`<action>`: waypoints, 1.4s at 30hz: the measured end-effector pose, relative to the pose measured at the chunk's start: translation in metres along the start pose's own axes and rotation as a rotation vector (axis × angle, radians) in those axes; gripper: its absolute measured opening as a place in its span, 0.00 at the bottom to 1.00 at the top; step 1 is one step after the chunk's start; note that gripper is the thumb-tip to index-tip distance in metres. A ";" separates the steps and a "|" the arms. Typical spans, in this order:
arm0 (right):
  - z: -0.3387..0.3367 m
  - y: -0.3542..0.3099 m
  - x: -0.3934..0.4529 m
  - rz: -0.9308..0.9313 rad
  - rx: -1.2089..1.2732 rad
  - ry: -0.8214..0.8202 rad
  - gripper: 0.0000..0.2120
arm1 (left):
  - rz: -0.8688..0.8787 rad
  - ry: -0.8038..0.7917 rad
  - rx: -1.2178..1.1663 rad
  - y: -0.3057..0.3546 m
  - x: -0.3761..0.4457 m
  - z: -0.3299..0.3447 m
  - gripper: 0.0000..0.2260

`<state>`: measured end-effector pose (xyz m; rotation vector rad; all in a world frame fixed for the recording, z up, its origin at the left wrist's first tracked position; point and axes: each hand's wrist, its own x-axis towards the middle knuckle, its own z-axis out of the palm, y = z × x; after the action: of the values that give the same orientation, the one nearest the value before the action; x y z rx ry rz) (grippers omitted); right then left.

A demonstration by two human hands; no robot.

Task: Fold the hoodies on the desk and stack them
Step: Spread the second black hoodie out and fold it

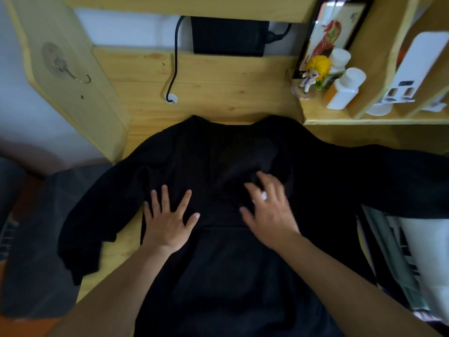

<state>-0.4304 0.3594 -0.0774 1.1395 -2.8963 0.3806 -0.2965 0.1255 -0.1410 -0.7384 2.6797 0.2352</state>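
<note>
A black hoodie (243, 152) lies spread front-up on the wooden desk (218, 88), hood toward the back, front pocket toward me. Its left sleeve (80, 229) droops over the desk's left edge; its right sleeve (388, 176) stretches off to the right. My left hand (167, 220) lies flat on the chest, fingers spread. My right hand (269, 210) rests on the chest just to the right, fingers apart and slightly curled, blurred. A dark grey garment (36, 251) hangs at the far left, beside the desk.
A black cable (173, 69) drops into a grommet hole at the desk's back. On a raised shelf at the right stand a yellow-haired figurine (313, 74), two white bottles (343, 91) and a framed picture (328, 32). A wooden side panel (65, 76) borders the left.
</note>
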 end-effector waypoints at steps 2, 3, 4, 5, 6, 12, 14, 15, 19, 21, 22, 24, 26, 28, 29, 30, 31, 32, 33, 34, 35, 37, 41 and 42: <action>0.016 0.007 0.011 -0.120 -0.235 -0.254 0.31 | -0.005 0.006 -0.012 -0.001 -0.001 0.000 0.32; 0.021 0.022 0.022 -0.002 -0.293 -0.338 0.30 | -0.007 0.014 -0.013 -0.001 -0.001 0.000 0.32; 0.023 0.039 0.031 0.180 -0.304 -0.371 0.29 | -0.009 0.021 -0.015 -0.001 -0.001 0.001 0.32; 0.021 0.055 0.039 0.369 -0.290 -0.396 0.29 | -0.012 0.027 -0.019 -0.001 -0.001 0.001 0.32; 0.019 0.067 0.046 0.502 -0.257 -0.425 0.29 | -0.015 0.030 -0.018 -0.001 -0.001 0.001 0.32; 0.002 0.059 -0.007 0.244 -0.016 -0.445 0.35 | -0.046 -0.109 0.004 0.003 0.004 -0.014 0.32; 0.001 0.063 -0.066 0.404 0.099 -0.344 0.32 | -0.034 -0.108 0.002 0.008 -0.013 -0.014 0.31; 0.003 0.066 -0.100 0.515 0.133 -0.316 0.30 | -0.021 -0.082 -0.015 0.008 -0.030 -0.010 0.30; 0.013 0.069 -0.234 0.629 -0.028 -0.188 0.28 | 0.005 0.004 -0.159 -0.017 -0.133 0.035 0.27; 0.013 0.064 -0.272 0.777 0.004 -0.068 0.26 | -0.036 0.042 -0.235 -0.031 -0.182 0.053 0.28; 0.011 0.062 -0.282 0.881 0.051 -0.008 0.25 | -0.076 0.081 -0.279 -0.035 -0.202 0.062 0.28; 0.004 0.062 -0.285 1.122 0.247 0.121 0.27 | -0.180 0.150 -0.423 -0.041 -0.235 0.072 0.26; -0.004 0.070 -0.280 1.378 0.526 0.222 0.22 | -0.353 0.185 -0.696 -0.043 -0.259 0.076 0.23; -0.008 0.084 -0.277 1.510 0.747 0.236 0.14 | -0.637 0.118 -1.071 -0.036 -0.269 0.073 0.18; -0.008 0.093 -0.277 1.530 0.816 0.177 0.11 | -0.722 0.028 -1.194 -0.033 -0.271 0.073 0.20; -0.008 0.100 -0.278 1.546 0.902 0.111 0.10 | -0.722 -0.053 -1.259 -0.031 -0.272 0.076 0.23; -0.004 0.107 -0.282 1.583 1.021 0.058 0.10 | -0.680 -0.104 -1.272 -0.029 -0.274 0.080 0.23; -0.002 0.112 -0.285 1.648 1.171 0.008 0.09 | -0.634 -0.123 -1.260 -0.027 -0.275 0.084 0.21; 0.000 0.115 -0.291 1.718 1.326 -0.051 0.08 | -0.621 -0.107 -1.243 -0.026 -0.276 0.086 0.18; 0.004 0.117 -0.298 1.765 1.462 -0.102 0.06 | -0.622 -0.077 -1.256 -0.024 -0.276 0.085 0.18; 0.008 0.118 -0.305 1.774 1.592 -0.113 0.07 | -0.649 -0.031 -1.304 -0.021 -0.276 0.083 0.18; 0.009 0.111 -0.309 1.744 1.804 -0.080 0.10 | -0.686 0.049 -1.441 -0.013 -0.274 0.078 0.20; -0.004 0.100 -0.313 1.664 1.957 0.186 0.18 | -0.671 0.135 -1.393 -0.007 -0.278 0.076 0.18; -0.007 0.102 -0.317 1.673 1.965 0.206 0.21 | -0.692 0.152 -1.373 -0.007 -0.280 0.075 0.16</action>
<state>-0.2664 0.6451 -0.1230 -1.8458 -1.4896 2.8224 -0.0464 0.2684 -0.1064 -1.9692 1.8372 1.8926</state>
